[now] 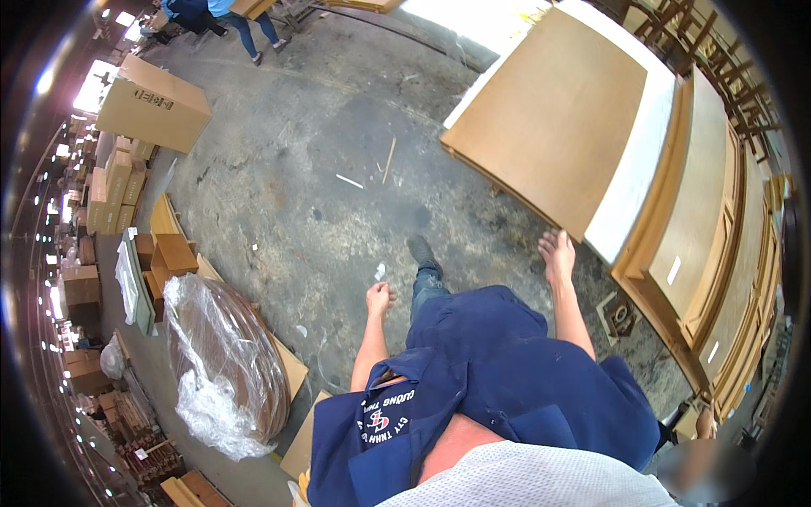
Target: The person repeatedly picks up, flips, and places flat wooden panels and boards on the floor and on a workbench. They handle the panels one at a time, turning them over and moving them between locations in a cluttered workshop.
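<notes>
My left hand (pixel 380 297) hangs over the concrete floor in front of my left side, its fingers curled in, with nothing showing in it. My right hand (pixel 556 256) is open, fingers stretched out beside the near corner of a flat brown wooden panel (pixel 549 110). Whether the fingertips touch that corner I cannot tell. The panel lies on top of a white sheet (pixel 629 182), above a stack of wooden panels and frames (pixel 688 245) to my right.
A round stack of brown boards in clear plastic wrap (pixel 224 355) lies at the left. Beyond it are a large cardboard box (pixel 156 106) and more cartons (pixel 114 190). Thin strips (pixel 389 160) litter the floor. A person (pixel 245 29) stands far ahead. Wooden chair frames (pixel 684 34) fill the far right.
</notes>
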`<state>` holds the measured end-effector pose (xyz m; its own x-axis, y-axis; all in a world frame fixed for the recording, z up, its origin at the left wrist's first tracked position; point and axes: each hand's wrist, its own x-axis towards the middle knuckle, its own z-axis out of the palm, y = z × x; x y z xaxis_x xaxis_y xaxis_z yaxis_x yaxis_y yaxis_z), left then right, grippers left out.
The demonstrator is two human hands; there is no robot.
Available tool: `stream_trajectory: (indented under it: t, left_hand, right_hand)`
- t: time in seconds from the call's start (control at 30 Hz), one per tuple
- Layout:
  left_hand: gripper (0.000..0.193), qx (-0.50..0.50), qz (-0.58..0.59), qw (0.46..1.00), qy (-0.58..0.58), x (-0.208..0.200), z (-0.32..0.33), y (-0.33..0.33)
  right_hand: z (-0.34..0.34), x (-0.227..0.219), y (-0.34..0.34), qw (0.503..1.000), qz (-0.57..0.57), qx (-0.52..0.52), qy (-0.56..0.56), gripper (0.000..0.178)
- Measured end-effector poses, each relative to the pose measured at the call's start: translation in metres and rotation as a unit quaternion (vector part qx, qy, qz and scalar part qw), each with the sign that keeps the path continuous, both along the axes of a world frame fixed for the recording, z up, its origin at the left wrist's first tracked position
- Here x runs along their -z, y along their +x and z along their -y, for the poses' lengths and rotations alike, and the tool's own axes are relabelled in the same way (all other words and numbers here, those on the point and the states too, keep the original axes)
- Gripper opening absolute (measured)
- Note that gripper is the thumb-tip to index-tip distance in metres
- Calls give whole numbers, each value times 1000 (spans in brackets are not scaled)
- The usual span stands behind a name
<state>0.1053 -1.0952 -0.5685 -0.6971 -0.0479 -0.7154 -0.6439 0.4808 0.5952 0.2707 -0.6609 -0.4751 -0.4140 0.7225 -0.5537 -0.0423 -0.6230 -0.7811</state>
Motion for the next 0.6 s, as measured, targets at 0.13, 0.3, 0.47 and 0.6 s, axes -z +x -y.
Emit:
stream_trajectory:
  t: [0.13, 0.3, 0.47, 0.6]
  left_hand:
    - [30, 87, -26, 995, 48, -27, -47, -109]
    - [32, 146, -18, 983, 109, -73, -97, -219]
    - [30, 290, -55, 948, 122, -106, -159, -299]
    - [27, 358, -69, 911, 193, -133, -226, -312]
  right_hand:
    - [10, -3, -12, 993, 88, 59, 45, 52]
    - [6, 1, -32, 972, 81, 222, -2, 61]
    - [3, 6, -50, 950, 146, 274, 14, 50]
    - [2, 5, -56, 939, 144, 311, -1, 46]
